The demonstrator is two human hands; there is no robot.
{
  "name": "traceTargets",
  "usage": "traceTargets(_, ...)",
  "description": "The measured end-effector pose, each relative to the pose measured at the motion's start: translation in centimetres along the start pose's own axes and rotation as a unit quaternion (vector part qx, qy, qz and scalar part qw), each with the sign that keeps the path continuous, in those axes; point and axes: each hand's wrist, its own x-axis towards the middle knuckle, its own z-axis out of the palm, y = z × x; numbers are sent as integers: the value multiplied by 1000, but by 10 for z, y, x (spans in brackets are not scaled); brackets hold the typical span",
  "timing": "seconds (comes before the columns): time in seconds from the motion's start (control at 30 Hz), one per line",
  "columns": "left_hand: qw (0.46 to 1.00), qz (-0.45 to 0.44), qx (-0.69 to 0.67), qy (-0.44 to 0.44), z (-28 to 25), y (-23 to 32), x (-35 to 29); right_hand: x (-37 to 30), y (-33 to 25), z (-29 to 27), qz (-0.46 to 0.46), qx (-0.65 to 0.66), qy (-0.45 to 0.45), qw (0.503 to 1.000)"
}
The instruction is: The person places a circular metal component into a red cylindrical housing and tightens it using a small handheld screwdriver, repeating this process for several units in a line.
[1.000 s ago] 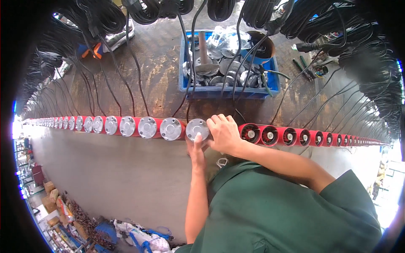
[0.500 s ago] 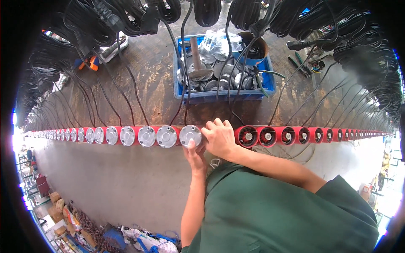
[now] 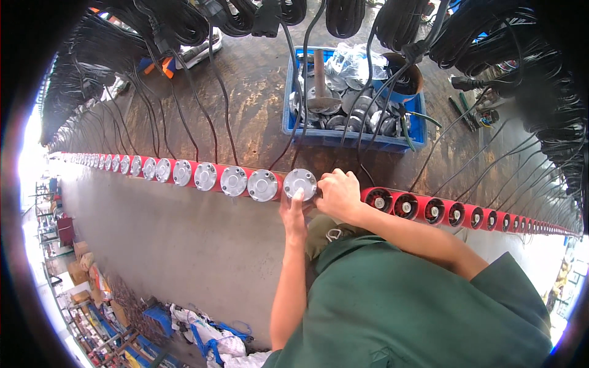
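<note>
At the bench (image 3: 254,113), the left grip (image 3: 294,218) holds a silver end cap (image 3: 300,181), the right grip (image 3: 340,195) curled alongside.

Shows the long row of red cylinders (image 3: 280,181) slanting across the view, higher at left and lower at right, instead of running nearly level as before. Places the blue bin (image 3: 331,137) farther right than earlier, with near wall now slanting down rightward. Carries the left hand (image 3: 294,216), the right hand (image 3: 340,193) and the silver cap (image 3: 300,181) rightward in view too. Reveals more olive cloth (image 3: 318,232) just below the wrists than half a second ago.
</note>
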Motion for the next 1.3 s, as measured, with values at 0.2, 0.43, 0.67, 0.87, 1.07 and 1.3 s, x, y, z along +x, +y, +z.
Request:
traceTargets(0.2,995,64,-35,73,9,-27,-12,-4,7,-15,-73,1,-18,997)
traceTargets(0.43,984,2,-76,162,19,-24,-19,-10,129,-126,115,-22,268,956)
traceTargets(0.67,991,22,-106,81,11,-16,-17,16,211,-150,153,-298,-69,940)
traceTargets(0.87,984,50,-97,139,40,-33,-19,-6,192,-174,192,-291,-169,922)
traceTargets(1.07,977,56,-175,112,38,-30,-13,-34,61,-203,-116,-275,-107,949)
traceTargets(1.3,979,103,-67,160,41,-42,-6,49,-29,-178,-330,-449,-198,806)
